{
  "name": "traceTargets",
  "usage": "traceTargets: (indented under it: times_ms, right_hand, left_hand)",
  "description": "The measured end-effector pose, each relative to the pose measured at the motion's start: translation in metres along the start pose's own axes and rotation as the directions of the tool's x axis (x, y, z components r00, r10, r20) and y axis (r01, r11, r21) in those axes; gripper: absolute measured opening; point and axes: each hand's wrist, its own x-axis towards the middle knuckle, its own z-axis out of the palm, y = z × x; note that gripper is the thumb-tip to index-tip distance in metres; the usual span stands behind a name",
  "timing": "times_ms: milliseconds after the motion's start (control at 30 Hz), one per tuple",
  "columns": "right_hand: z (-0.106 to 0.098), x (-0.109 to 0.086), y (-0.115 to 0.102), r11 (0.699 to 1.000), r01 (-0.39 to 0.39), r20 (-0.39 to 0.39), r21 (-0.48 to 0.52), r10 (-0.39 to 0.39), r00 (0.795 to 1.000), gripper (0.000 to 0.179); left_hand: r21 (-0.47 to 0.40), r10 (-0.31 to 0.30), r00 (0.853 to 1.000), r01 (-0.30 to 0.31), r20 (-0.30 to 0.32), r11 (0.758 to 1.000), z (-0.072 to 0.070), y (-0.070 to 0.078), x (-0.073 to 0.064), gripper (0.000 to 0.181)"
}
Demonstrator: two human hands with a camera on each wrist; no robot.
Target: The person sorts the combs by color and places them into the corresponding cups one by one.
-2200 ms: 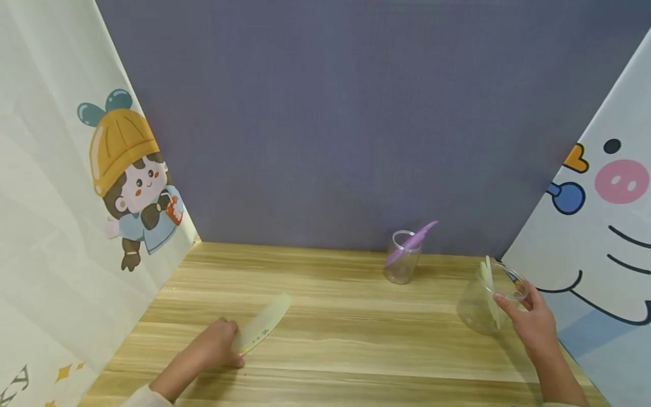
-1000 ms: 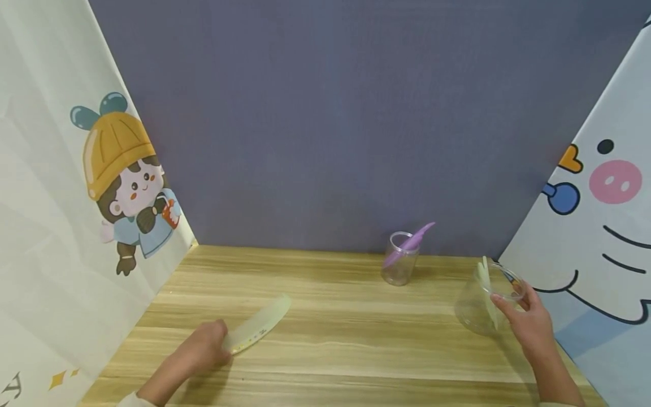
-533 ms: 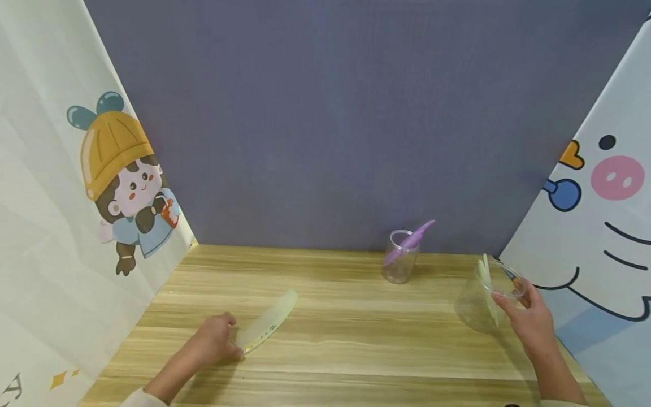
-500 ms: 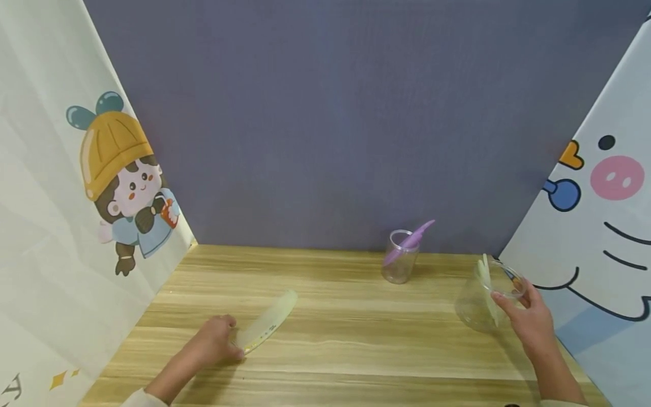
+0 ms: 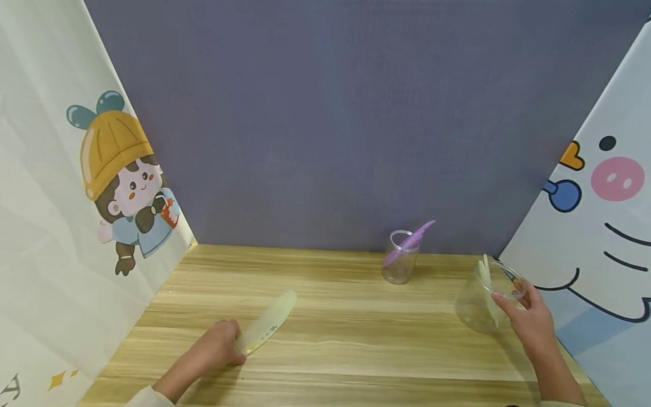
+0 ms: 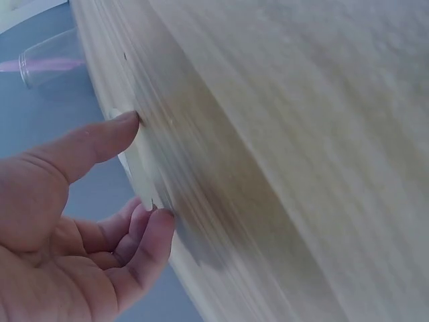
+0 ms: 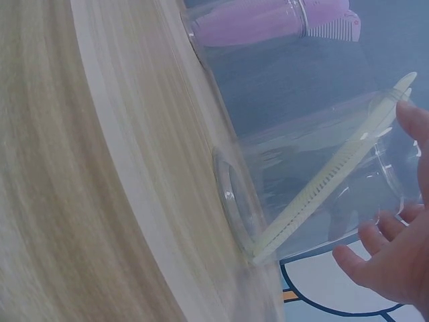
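Note:
On the left part of the table lies a pale green comb (image 5: 269, 322) with small printed marks along one edge. My left hand (image 5: 216, 345) grips its near end, thumb on one side and fingers on the other; in the left wrist view the comb (image 6: 139, 164) shows between thumb and fingertips. At the right, my right hand (image 5: 531, 322) holds a large clear plastic cup (image 5: 468, 308) by its rim. Inside it leans a pale green comb (image 7: 315, 191) with teeth, and two tips stick out at the top. The cup's base touches the table.
A smaller clear cup (image 5: 399, 271) with a purple comb (image 5: 414, 240) in it stands near the back. A grey-blue panel (image 5: 330, 124) rises behind the wooden table (image 5: 346, 339). Printed white sheets (image 5: 46, 198) flank both sides.
The left hand shifted left, then back right, and its fingers changed their hold at the comb's near end. The comb slid slightly right. The right hand and its cup stay in place.

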Motion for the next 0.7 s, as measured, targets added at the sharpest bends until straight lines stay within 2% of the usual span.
traceTargets:
  times_ms: [167, 300, 500, 600, 700]
  right_hand:
    - [0.0, -0.001, 0.0, 1.0, 0.001, -0.001, -0.007, -0.001, 1.0, 0.098]
    - [-0.001, -0.002, -0.001, 1.0, 0.007, 0.009, -0.009, -0.007, 1.0, 0.098]
    - [-0.002, -0.003, -0.001, 1.0, 0.008, 0.027, -0.004, -0.007, 1.0, 0.098]
    - [-0.002, -0.003, -0.002, 1.0, 0.007, 0.032, 0.002, -0.007, 0.999, 0.098]
    - [-0.002, -0.004, -0.002, 1.0, 0.01, 0.036, 0.0, -0.01, 0.999, 0.098]
  left_hand:
    - [-0.079, -0.031, 0.999, 0.031, 0.009, 0.996, -0.007, 0.0, -0.001, 0.044]
    - [-0.131, -0.032, 0.999, 0.032, 0.008, 0.991, -0.013, 0.001, 0.001, 0.05]
    - [-0.179, -0.041, 0.999, 0.037, -0.021, 0.983, -0.014, 0.001, 0.004, 0.054]
    - [-0.218, -0.055, 0.998, 0.046, -0.037, 0.975, -0.013, 0.0, 0.004, 0.045]
    - [-0.248, -0.061, 0.997, 0.049, -0.04, 0.967, -0.011, -0.001, 0.004, 0.024]
